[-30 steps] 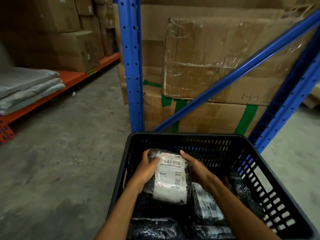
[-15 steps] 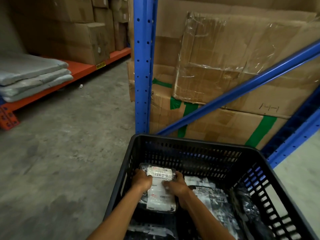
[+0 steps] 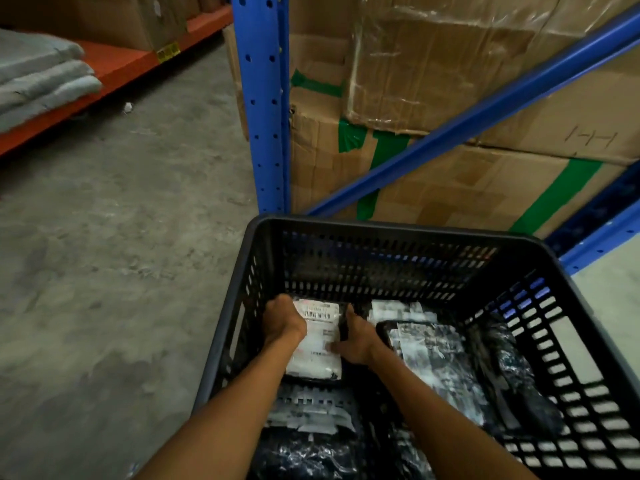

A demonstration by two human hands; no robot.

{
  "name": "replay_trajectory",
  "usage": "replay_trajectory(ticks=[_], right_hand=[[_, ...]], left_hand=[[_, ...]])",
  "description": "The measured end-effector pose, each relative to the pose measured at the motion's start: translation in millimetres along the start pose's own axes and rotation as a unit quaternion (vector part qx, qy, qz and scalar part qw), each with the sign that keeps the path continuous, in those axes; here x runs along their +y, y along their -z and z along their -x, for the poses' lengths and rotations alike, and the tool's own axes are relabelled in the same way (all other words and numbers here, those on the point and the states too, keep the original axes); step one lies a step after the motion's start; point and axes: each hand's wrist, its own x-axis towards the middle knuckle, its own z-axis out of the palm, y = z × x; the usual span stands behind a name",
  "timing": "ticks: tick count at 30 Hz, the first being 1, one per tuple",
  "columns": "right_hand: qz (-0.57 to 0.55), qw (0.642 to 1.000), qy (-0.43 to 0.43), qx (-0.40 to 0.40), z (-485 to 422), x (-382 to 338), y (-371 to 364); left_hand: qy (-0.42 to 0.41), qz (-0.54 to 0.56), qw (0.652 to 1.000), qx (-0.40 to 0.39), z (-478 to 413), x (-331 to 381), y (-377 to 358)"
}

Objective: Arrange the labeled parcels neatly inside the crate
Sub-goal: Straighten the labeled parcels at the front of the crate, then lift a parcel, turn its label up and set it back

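A black slotted plastic crate (image 3: 398, 233) stands on the floor in front of me. Both my hands are down inside it at the far left corner. My left hand (image 3: 282, 322) and my right hand (image 3: 356, 337) grip the two long sides of a parcel (image 3: 317, 344) wrapped in dark plastic with a white barcode label facing up. That parcel lies flat on the crate's bottom. More labeled parcels (image 3: 436, 362) lie beside it to the right, and others (image 3: 308, 414) lie nearer to me between my forearms.
A blue rack upright (image 3: 261, 98) and diagonal brace (image 3: 485, 109) stand just behind the crate, with stacked cardboard boxes (image 3: 450, 81) behind them. Bare concrete floor (image 3: 121, 271) spreads to the left. An orange shelf (image 3: 114, 67) with grey folded pads (image 3: 38, 77) is at far left.
The labeled parcel went from held up above the crate's middle down to the bottom at the far left corner. Both hands stayed on it and sank with it.
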Motion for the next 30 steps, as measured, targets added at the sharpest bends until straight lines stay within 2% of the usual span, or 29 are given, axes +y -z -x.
replay_trajectory(ticks=[4,6,8,10,12,15,17,20,23,26,28,30], right_hand=[[0.125,0.991,0.046,-0.025,13,-13,16],[0.216,0.970,0.114,-0.016,33,-21,40],[0.271,0.946,0.177,-0.019,58,-27,66],[0.296,0.927,0.224,-0.048,82,-28,80],[0.317,0.909,0.253,-0.095,104,-25,82],[0.350,0.878,0.295,-0.140,131,-11,62],[0.370,0.856,0.326,-0.158,142,-1,44],[0.351,0.855,0.360,-0.129,145,7,24],[0.223,0.880,0.406,-0.103,145,10,15],[0.087,0.913,0.380,-0.119,145,18,17],[0.000,0.932,0.334,-0.139,143,22,29],[-0.088,0.937,0.280,-0.188,140,25,50]], left_hand=[[-0.021,-0.033,0.998,-0.043,11,6,6],[-0.066,-0.074,0.993,-0.057,19,12,24],[-0.133,-0.156,0.974,-0.095,33,18,52],[-0.204,-0.271,0.924,-0.177,55,19,80],[-0.246,-0.387,0.853,-0.250,80,12,98],[-0.257,-0.523,0.752,-0.309,112,-10,104],[-0.260,-0.565,0.714,-0.322,121,-24,100],[-0.257,-0.555,0.722,-0.322,124,-29,98],[-0.255,-0.555,0.721,-0.328,127,-29,97],[-0.257,-0.546,0.723,-0.337,127,-27,102],[-0.268,-0.503,0.748,-0.339,123,-25,111],[-0.275,-0.414,0.793,-0.353,116,-21,123]])
